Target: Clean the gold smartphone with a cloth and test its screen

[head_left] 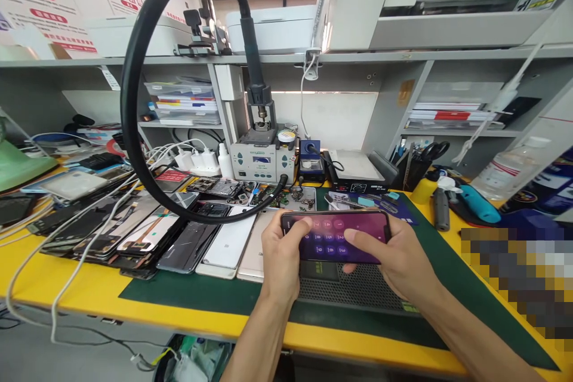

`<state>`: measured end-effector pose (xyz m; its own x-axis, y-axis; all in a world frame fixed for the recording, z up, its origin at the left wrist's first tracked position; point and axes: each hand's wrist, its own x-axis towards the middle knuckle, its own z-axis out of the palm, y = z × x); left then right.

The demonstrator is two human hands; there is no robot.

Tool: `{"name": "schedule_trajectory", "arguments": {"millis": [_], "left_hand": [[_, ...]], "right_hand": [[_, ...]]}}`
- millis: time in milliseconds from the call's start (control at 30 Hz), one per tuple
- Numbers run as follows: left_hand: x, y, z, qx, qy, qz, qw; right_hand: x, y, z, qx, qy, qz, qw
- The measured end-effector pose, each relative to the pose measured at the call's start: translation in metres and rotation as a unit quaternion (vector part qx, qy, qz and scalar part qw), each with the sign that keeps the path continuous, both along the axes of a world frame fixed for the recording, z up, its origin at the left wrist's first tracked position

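A smartphone (329,250) with a lit purple screen is held sideways between my two hands, above the bench. Its screen shows a number keypad, turned on its side. My left hand (282,253) grips the phone's left end, with the thumb over the screen near the keypad's edge. At the other end, my right hand (398,256) grips the phone, its thumb on or just over the keys and a fingertip showing below the lower edge. Under the phone lies a dark perforated pad (358,292) on the green mat (192,292).
Several phones and loose screens (152,233) lie to the left. Behind stands a hot-air station (262,161) with a looping black hose (129,71). A soldering station (311,161) is beside it. White cables (85,250) hang over the yellow bench edge. Bottles (441,209) stand right.
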<state>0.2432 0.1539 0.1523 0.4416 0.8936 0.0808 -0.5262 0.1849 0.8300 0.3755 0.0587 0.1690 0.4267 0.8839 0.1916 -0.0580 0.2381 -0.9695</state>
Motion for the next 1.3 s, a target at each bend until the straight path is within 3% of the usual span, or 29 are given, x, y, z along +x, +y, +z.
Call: {"name": "schedule_trajectory", "arguments": {"millis": [233,600,867,1300], "left_hand": [[-0.0007,-0.0004,-0.0044,0.044,-0.001,0.008,0.999],[0.0007,0.0007,-0.0062,0.024,0.005,0.025,0.999],[-0.0001,-0.001,-0.0062,0.063,0.01,0.032,0.997],[0.0003,0.0006,-0.0086,0.053,0.02,0.042,0.998]], "right_hand": [[0.0012,0.0001,-0.0008,0.002,0.004,-0.013,1.0],[-0.0045,-0.001,0.0041,-0.006,0.001,-0.003,1.0],[-0.0016,0.0011,0.0027,-0.01,0.019,-0.02,1.0],[-0.0043,0.0008,0.0009,-0.011,0.011,-0.015,1.0]]}}
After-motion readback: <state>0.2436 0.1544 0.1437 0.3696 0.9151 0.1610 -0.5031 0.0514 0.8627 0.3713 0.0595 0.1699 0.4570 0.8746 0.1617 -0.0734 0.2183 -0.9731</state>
